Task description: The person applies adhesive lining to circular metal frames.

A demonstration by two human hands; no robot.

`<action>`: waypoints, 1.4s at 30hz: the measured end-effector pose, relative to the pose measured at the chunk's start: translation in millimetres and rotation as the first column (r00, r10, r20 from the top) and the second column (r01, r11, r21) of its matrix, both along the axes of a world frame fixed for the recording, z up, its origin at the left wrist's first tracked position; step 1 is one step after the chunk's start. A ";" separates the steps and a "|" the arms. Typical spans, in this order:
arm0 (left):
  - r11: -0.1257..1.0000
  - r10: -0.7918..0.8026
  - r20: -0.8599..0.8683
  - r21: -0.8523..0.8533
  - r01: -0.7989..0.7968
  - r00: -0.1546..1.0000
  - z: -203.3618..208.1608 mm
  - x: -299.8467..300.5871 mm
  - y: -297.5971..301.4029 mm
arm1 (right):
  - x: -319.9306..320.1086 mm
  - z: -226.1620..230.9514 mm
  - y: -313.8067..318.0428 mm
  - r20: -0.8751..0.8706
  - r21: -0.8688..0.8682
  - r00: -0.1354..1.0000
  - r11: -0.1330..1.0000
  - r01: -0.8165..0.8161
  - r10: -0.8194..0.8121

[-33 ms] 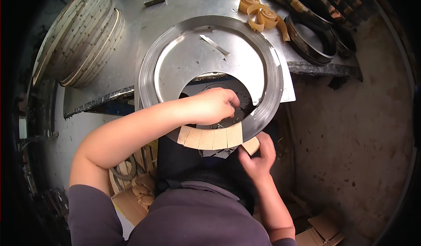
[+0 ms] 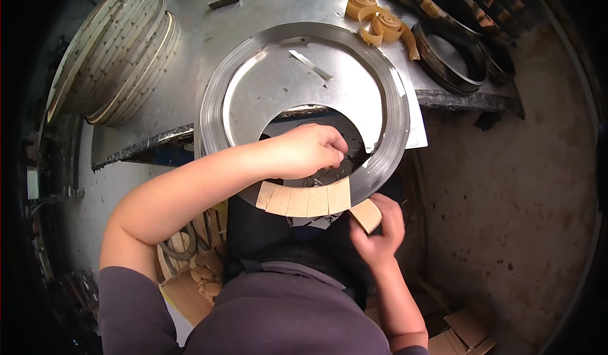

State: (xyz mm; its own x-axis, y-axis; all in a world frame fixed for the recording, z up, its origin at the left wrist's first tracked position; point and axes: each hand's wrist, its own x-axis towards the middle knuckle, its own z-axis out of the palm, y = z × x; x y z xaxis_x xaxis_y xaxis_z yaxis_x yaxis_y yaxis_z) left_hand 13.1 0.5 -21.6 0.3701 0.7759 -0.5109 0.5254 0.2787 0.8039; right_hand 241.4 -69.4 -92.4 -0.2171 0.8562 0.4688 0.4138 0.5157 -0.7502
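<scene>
A large grey ring of thin wound metal layers (image 2: 212, 117) lies partly on the bench and juts over its front edge toward me. Tan tape (image 2: 308, 201) is wrapped in overlapping turns round its near part. My left hand (image 2: 315, 151) hovers over the ring's opening, fingers curled together; anything between them is hidden. At the ring's near right outer edge, my right hand (image 2: 382, 231) grips a roll of tan tape (image 2: 367, 215) between thumb and fingers, beside the last wrapped turn.
A metal plate (image 2: 304, 82) with a curved cutout and a small pale strip (image 2: 310, 65) lies within the ring. Tan tape rolls (image 2: 387, 25) and dark metal rings (image 2: 449, 54) sit far right. Stacked pale-edged rings (image 2: 117, 51) stand left. A hammer (image 2: 225, 1) lies behind.
My right hand has shifted slightly right with the tape roll, a little away from the ring. My left hand has barely moved.
</scene>
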 end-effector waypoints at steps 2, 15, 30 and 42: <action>0.995 0.080 0.258 -0.071 -0.064 0.963 6.1 -5.2 -1.8 | 9.6 21.7 0.6 0.021 0.112 1.000 0.994 0.013 -0.015; 0.980 0.161 0.367 -0.170 -0.104 0.916 18.2 -2.7 -5.1 | -15.7 49.5 44.9 -0.004 0.126 0.999 0.991 0.045 -0.045; 0.912 0.231 0.349 -0.402 -0.077 0.908 -6.6 13.2 10.0 | 24.9 15.4 35.3 0.017 0.011 0.998 0.998 -0.056 0.056; 0.780 0.488 0.611 -0.626 0.003 0.624 4.1 17.9 -3.6 | -27.1 100.3 101.9 0.365 -0.059 0.864 0.934 -0.351 0.348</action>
State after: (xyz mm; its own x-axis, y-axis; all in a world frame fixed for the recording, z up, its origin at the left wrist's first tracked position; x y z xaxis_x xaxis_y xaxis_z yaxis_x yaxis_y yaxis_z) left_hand 31.0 -3.1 -17.5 0.6323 0.5856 -0.5072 -0.3001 0.7887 0.5365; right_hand 214.3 32.6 7.9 -0.6577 0.6885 0.3055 0.4479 0.6836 -0.5763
